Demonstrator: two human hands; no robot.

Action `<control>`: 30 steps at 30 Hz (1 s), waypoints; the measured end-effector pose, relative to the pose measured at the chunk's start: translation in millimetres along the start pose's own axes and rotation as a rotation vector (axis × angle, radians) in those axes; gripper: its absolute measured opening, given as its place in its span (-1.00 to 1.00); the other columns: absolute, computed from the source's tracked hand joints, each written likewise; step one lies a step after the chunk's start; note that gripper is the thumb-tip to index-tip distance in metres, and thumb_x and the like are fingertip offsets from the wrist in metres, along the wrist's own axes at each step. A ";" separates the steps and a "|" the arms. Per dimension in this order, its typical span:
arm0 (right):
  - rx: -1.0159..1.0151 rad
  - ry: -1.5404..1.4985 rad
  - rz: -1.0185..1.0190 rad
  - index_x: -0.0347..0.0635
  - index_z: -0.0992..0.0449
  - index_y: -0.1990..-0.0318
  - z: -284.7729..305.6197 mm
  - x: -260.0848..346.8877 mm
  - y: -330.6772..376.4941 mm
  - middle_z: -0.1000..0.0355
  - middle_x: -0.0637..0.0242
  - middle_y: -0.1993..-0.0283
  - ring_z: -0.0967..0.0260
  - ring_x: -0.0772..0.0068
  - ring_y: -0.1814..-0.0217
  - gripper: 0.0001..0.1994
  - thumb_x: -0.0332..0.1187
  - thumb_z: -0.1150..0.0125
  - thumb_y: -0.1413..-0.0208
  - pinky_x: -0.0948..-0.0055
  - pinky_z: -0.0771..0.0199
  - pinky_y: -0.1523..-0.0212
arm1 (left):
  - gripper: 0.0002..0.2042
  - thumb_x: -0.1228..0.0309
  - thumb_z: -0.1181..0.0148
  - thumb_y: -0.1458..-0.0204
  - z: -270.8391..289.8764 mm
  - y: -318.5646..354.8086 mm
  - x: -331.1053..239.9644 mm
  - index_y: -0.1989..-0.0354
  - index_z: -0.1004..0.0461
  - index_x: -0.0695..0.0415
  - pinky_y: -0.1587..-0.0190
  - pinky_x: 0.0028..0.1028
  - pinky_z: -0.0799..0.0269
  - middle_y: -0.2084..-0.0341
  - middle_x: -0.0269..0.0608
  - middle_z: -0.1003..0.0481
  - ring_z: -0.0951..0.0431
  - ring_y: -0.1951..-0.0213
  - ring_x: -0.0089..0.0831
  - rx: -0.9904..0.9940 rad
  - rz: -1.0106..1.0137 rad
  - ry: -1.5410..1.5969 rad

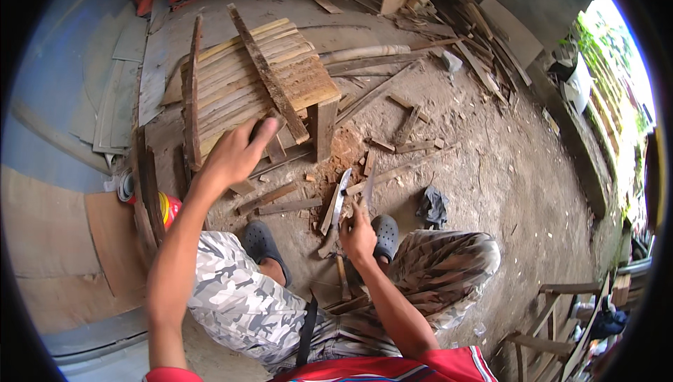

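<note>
My left hand (235, 154) reaches over the near side of a low slatted wooden bench (245, 73). Its fingers are curled against a short piece of wood (275, 149), and the back of the hand hides most of the grip. Low in front of me, my right hand (359, 236) is closed around a thin-bladed tool (369, 187) that points away from me. That blade is blurred, and the fist covers its handle. Just left of this hand, a long knife (341, 196) with a bright blade lies on the floor among wood scraps. Two rough boards, including a long one (266, 70), rest across the bench.
Short wood strips (289, 206) and chips litter the floor by my feet. A crumpled black bag (433, 206) lies right of my shoe (385, 236). Piled boards (491, 52) line the far right wall. A wooden frame (543, 340) stands near right; a red-yellow can (168, 208) stands left.
</note>
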State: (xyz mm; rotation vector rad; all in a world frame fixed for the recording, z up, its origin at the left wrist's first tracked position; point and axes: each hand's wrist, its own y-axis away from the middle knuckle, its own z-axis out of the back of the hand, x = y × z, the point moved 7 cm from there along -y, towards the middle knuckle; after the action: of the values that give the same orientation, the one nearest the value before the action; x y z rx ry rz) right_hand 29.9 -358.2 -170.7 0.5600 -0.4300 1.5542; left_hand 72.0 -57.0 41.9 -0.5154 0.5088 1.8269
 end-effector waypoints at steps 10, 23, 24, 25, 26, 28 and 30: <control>0.301 0.197 0.074 -0.01 -0.20 -0.43 -111.4 -70.4 31.7 -0.41 0.14 0.02 -0.42 0.05 -0.05 -0.29 -0.36 -0.15 -0.04 0.01 -0.41 0.08 | -0.32 -0.33 0.13 -0.22 -35.9 47.0 16.0 0.37 -0.47 0.16 0.45 -0.50 -0.37 0.59 -0.34 -0.42 -0.43 0.55 -0.55 -0.071 0.193 0.671; 0.539 0.454 -0.382 0.00 -0.56 -0.08 -179.5 -100.3 24.0 -0.31 0.23 -0.19 -0.20 0.15 -0.33 -0.53 -0.12 -0.32 0.02 0.14 -0.27 -0.21 | -0.51 -0.08 0.00 -0.31 -46.5 32.4 40.6 0.12 -0.39 0.21 0.43 -0.46 -0.49 0.48 -0.20 -0.51 -0.54 0.51 -0.47 -0.112 0.321 0.923; 0.551 0.392 -0.431 -0.03 -0.57 -0.06 -182.3 -99.5 21.7 -0.37 0.22 -0.14 -0.28 0.14 -0.28 -0.55 -0.11 -0.30 -0.01 0.13 -0.33 -0.18 | -0.55 -0.02 0.02 -0.32 -49.3 33.4 45.1 0.12 -0.40 0.21 0.40 -0.44 -0.50 0.47 -0.19 -0.51 -0.54 0.50 -0.45 -0.095 0.335 1.005; 0.562 0.329 -0.483 -0.05 -0.58 -0.04 -184.3 -98.8 20.0 -0.43 0.20 -0.09 -0.36 0.12 -0.23 -0.57 -0.11 -0.29 -0.03 0.12 -0.39 -0.15 | -0.60 0.05 0.04 -0.33 -54.0 34.8 49.9 0.12 -0.40 0.22 0.38 -0.41 -0.50 0.46 -0.17 -0.51 -0.54 0.48 -0.43 -0.076 0.347 1.087; 0.574 0.265 -0.534 -0.08 -0.59 -0.02 -186.1 -98.3 18.9 -0.50 0.18 -0.04 -0.43 0.11 -0.18 -0.59 -0.11 -0.27 -0.05 0.11 -0.45 -0.12 | -0.64 0.13 0.13 -0.32 -60.9 35.5 58.2 0.12 -0.40 0.22 0.31 -0.36 -0.51 0.43 -0.14 -0.51 -0.55 0.44 -0.39 -0.027 0.328 1.184; 0.503 0.248 -0.512 -0.14 -0.54 -0.01 -190.1 -99.4 16.3 -0.60 0.12 0.07 -0.56 0.05 -0.07 -0.61 -0.11 -0.22 -0.11 0.07 -0.56 -0.04 | -0.58 0.09 0.21 -0.30 -62.4 38.8 54.3 0.12 -0.40 0.23 0.27 -0.33 -0.49 0.42 -0.13 -0.51 -0.53 0.41 -0.36 0.021 0.311 1.279; 0.487 0.212 -0.525 -0.14 -0.49 -0.01 -196.2 -105.1 13.4 -0.59 0.10 0.06 -0.56 0.05 -0.08 -0.64 -0.14 -0.18 -0.15 0.06 -0.56 -0.03 | -0.53 0.01 0.21 -0.31 -60.3 40.0 48.9 0.08 -0.40 0.21 0.28 -0.33 -0.47 0.44 -0.15 -0.50 -0.50 0.43 -0.35 0.046 0.326 1.337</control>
State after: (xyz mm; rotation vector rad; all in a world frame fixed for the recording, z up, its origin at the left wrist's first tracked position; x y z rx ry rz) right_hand 0.4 -329.1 -389.8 0.7961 0.2582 1.1830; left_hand 25.7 -66.0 -31.6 -1.6960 1.5738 1.5267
